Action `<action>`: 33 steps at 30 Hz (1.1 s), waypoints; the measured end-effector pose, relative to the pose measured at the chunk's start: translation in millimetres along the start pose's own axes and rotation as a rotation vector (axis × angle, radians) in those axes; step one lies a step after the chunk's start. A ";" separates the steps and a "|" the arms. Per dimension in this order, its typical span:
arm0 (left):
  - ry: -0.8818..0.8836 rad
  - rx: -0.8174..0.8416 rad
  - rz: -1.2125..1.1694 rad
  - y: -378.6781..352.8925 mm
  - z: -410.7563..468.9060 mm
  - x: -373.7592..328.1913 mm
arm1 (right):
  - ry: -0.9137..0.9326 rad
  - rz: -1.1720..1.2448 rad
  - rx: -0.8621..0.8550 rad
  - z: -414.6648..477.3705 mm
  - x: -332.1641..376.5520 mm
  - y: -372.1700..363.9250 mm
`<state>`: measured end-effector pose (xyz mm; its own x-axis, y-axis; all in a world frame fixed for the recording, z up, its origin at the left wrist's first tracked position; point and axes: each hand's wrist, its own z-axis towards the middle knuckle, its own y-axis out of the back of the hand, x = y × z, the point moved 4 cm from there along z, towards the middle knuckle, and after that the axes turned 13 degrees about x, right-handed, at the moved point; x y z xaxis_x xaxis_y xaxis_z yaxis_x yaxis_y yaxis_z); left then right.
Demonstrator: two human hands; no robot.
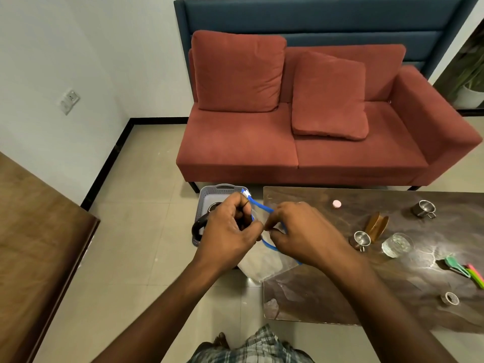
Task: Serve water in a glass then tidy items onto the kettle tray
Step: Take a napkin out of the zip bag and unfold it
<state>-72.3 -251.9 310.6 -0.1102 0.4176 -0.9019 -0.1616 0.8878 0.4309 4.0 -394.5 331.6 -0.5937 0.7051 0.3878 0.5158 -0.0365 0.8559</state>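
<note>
— What is the person holding?

— A clear zip bag (pixel 262 263) with a blue zip strip (pixel 259 205) along its mouth. The left hand (pixel 230 229) is pinching one side of the mouth, its grip clamped on the bag with the fingers curled in. The right hand (pixel 303 231) is pinching the other side between thumb and fingertips, its grip likewise closed on the bag.

— Where is the bag hanging?

— It is hanging from both hands, its lower part drooping over the left edge of the table (pixel 327 292). Whatever it is carrying is not showing clearly.

— And the glass?

— The glass (pixel 396 244) is standing on the table well to the right of the hands, with water in it. A small steel vessel (pixel 362 239) is sitting just beside it, a wooden holder (pixel 376 226) is standing behind that, and a steel cup (pixel 423 208) is resting farther back.

— The tray?

— The grey perforated tray (pixel 207 195) is sitting off the table's far-left corner, in front of the red sofa (pixel 235 148), partly hidden behind the left hand. The kettle (pixel 197 226) is sitting in it, its black handle reaching over the tray's near-left side.

— Anything else lying about?

— Coloured spoons (pixel 463 269) are lying at the table's right edge, and a tape roll (pixel 450 298) is lying nearer the front.
</note>
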 end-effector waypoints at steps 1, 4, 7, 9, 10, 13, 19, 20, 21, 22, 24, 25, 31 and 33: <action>0.005 0.003 -0.008 0.1 0.0 0.2 | -0.004 0.004 0.013 1.2 1.3 -1.0; 0.012 0.009 -0.020 2.9 -0.9 1.6 | -0.007 0.008 0.062 3.7 3.4 -4.1; 0.007 0.013 0.006 6.3 -2.1 2.2 | -0.005 0.004 0.123 6.9 4.7 -10.6; 0.008 0.024 0.015 7.8 -2.5 2.4 | -0.018 0.007 0.136 8.7 4.6 -13.9; 0.006 0.030 0.020 8.1 -2.5 2.1 | -0.030 0.007 0.135 9.2 4.3 -14.9; -0.005 0.043 0.030 8.2 -3.5 -0.1 | -0.073 -0.004 0.105 9.9 2.9 -18.1; -0.021 0.052 0.042 10.0 -6.2 -3.1 | -0.154 -0.042 0.008 13.4 3.8 -23.8; -0.021 0.058 0.031 10.5 -6.5 -3.6 | -0.166 -0.036 -0.006 14.3 3.7 -24.3; -0.022 0.064 0.020 11.1 -6.9 -3.8 | -0.178 -0.031 -0.026 15.0 3.8 -24.8; -0.022 0.068 0.010 11.5 -7.1 -3.7 | -0.188 -0.029 -0.047 15.3 4.0 -25.4; -0.021 0.076 0.008 11.7 -6.9 -2.8 | -0.204 -0.008 -0.077 15.4 5.2 -26.5; -0.021 0.077 0.015 11.9 -6.8 -2.0 | -0.204 0.009 -0.084 15.1 6.4 -26.4; 0.028 0.062 0.026 16.1 -8.5 10.1 | -0.158 0.090 -0.035 13.3 12.9 -28.1; 0.056 0.048 -0.003 18.4 -9.7 15.1 | -0.138 0.115 -0.036 11.0 15.5 -25.2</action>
<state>-86.4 -231.1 305.2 -0.1650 0.4048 -0.8994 -0.1146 0.8978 0.4251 -11.4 -374.8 312.3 -0.4404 0.7852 0.4353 0.5512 -0.1462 0.8214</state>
